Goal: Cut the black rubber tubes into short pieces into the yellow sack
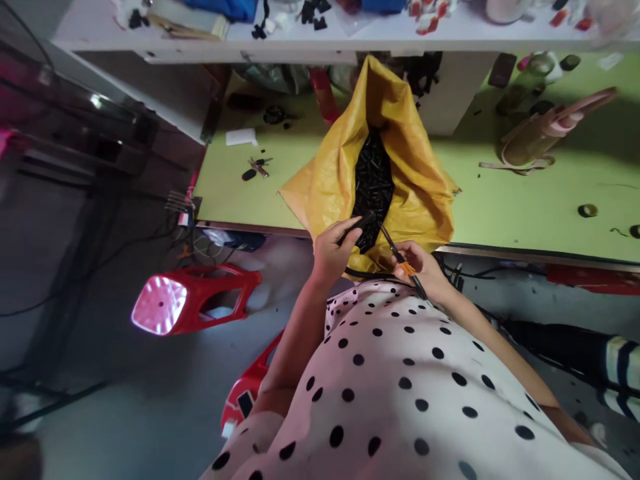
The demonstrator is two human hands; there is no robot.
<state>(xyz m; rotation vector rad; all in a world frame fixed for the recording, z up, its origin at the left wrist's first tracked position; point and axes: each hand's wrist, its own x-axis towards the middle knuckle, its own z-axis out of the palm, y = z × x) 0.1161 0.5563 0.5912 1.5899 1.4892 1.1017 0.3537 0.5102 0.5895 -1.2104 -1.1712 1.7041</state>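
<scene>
A small black tubular part (pixel 356 225) is held in the left hand (pixel 331 252), fingers curled closed around it, just above the near lip of the sack. A slender tool with an orange grip (pixel 400 259) is pinched in the right hand (pixel 424 268), fingers closed on the grip; its dark tip is directed toward the part in the left hand, though contact cannot be confirmed. Directly beyond both hands an open yellow woven sack (pixel 330 180) is observed, holding a heap of like black parts (pixel 374 180). The sack appears well filled, so most pieces are judged still unworked; no separate pile of finished pieces can be made out, so the count done cannot be told. The sack rests on a green bench top (pixel 500 200), whose near edge runs just beyond the hands, the sack's lip overhanging it toward them. Free room is noted to the right of the hands on the bench, apart from a pink-handled bottle (pixel 545 130) well beyond; to the left, small scraps (pixel 257 167) lie on the green surface. Above the sack a white shelf (pixel 300 40) overhangs, limiting upward clearance. Below left of the hands a red plastic stool (pixel 200 303) stands on the floor.
</scene>
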